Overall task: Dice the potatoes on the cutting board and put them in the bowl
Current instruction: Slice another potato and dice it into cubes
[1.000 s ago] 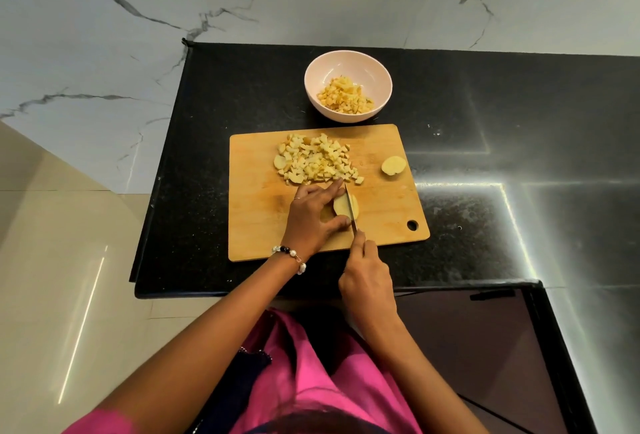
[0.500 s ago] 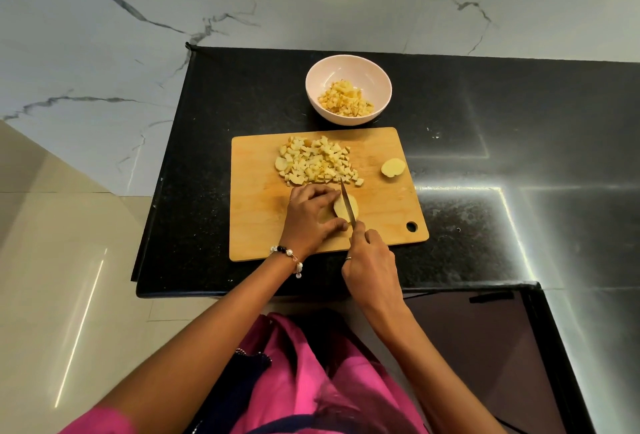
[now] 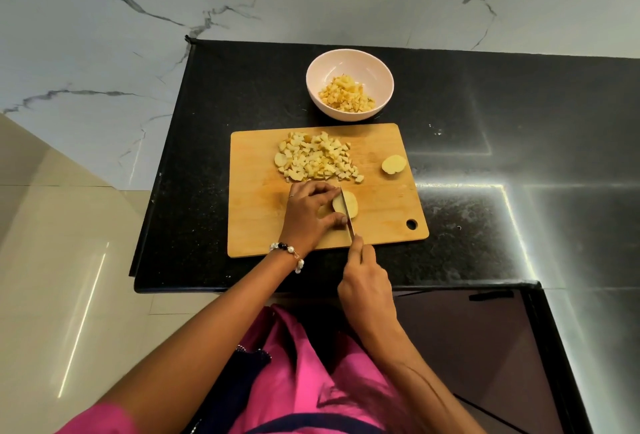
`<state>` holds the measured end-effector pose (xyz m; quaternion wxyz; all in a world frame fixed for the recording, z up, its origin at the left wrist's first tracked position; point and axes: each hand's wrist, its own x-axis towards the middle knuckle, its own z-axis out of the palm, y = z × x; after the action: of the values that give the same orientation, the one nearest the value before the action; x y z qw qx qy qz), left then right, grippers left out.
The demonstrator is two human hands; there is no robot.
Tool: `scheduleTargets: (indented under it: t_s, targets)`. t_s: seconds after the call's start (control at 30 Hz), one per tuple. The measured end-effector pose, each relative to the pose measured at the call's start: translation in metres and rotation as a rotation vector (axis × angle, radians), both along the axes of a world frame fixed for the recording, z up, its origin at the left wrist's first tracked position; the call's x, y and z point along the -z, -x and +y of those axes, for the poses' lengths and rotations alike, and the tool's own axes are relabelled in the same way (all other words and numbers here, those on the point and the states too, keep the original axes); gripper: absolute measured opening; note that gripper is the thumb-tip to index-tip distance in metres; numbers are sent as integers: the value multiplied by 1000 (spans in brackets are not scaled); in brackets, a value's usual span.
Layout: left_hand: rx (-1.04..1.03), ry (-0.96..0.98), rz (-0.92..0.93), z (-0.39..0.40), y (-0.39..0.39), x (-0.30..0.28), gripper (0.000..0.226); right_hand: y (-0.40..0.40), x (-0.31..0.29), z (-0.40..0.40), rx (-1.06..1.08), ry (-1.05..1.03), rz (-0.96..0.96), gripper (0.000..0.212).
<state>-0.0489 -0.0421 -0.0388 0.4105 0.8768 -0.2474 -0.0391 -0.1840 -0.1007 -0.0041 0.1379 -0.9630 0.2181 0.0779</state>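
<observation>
Step in hand: slicing a potato half [image 3: 350, 204] near the middle of the cutting board [image 3: 256, 225]; judged to be an early cut of the dicing, since the piece is largely whole.
Left hand [image 3: 306, 213]: fingers curled over the potato half, thumb at its near side, pinning it to the board.
Right hand [image 3: 367, 290]: clenched round the knife handle, forefinger laid forward towards the blade.
Knife [image 3: 346, 210]: blade runs away from the person, across the potato half, just beside the left fingertips.
Diced pile [image 3: 315, 158]: loose cubes at the far part of the board, not yet moved.
Second potato half [image 3: 393, 164]: uncut, near the board's right edge.
Bowl [image 3: 381, 70]: on the dark surface [image 3: 485, 191] just beyond the board, holding some diced potato already.
Next move, as judged: press the blade through, shift the holding fingers back, repeat in parallel cuts, then cross-cut.
Remaining: the second half, then the transfer to the bowl.
</observation>
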Motion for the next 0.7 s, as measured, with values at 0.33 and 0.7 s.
scheduleTargets:
  t_s: [0.33,0.7]
  targets:
    - [13,-1,-19,2,3,-2,59,-14,-27,-14,45,-75,-39,55]
    - [-71,2,-41,2,6,1,38,-17,-17,-7,-10,-57,-44,55]
